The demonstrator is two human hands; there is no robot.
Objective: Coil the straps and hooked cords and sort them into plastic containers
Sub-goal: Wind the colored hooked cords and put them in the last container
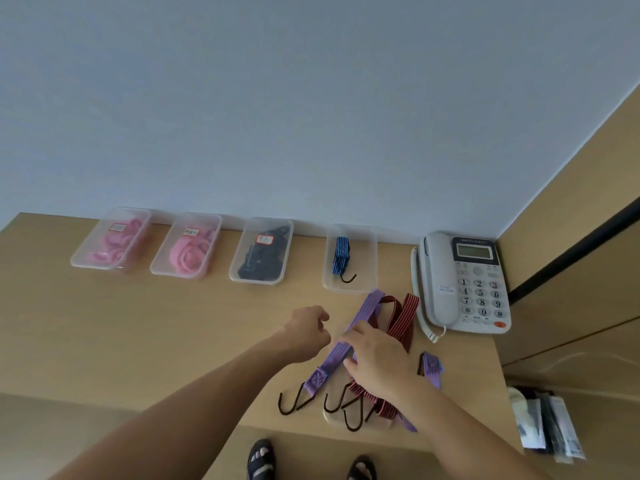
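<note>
A purple hooked cord (366,308) and a red hooked cord (406,317) lie tangled on the wooden desk (156,323), their black hooks (289,405) near the front edge. My right hand (375,358) rests on top of both cords, fingers spread over the purple one. My left hand (306,329) hovers just left of them, fingers loosely curled with nothing in it. Along the wall stand several clear plastic containers: two with pink coils (110,244) (187,251), one with black straps (261,256), one with a coiled blue hooked cord (341,259).
A white desk telephone (464,285) stands right of the cords, its curly cable next to the red cord. A wooden cabinet (571,237) closes the right side. Packaged items (547,424) lie low at right. My sandalled feet (261,459) show below the desk edge.
</note>
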